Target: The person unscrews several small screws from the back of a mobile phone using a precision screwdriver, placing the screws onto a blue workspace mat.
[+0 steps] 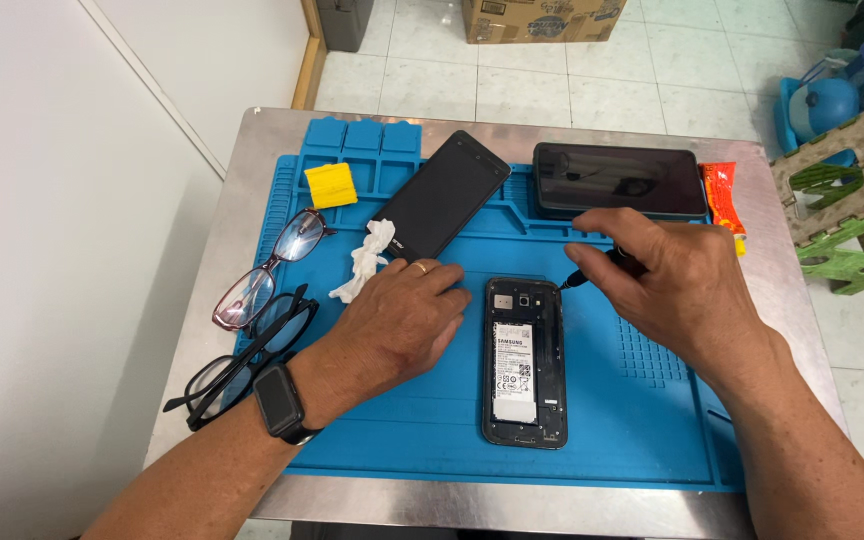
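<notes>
Opened phone (524,362), back cover off, flat on blue mat (642,420), between both hands. Left hand (392,325) spread palm-down just beside phone, holding nothing. Right hand (677,275) closed around black screwdriver (592,268), tip at phone's top corner.

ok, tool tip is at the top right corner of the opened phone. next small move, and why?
Probably lower the tip of the black tool onto the upper right corner of the opened phone. The right hand holds the tip just off that edge, and the left hand rests on the blue mat beside the phone's left side. Whether a screw sits there is too small to tell.
</notes>
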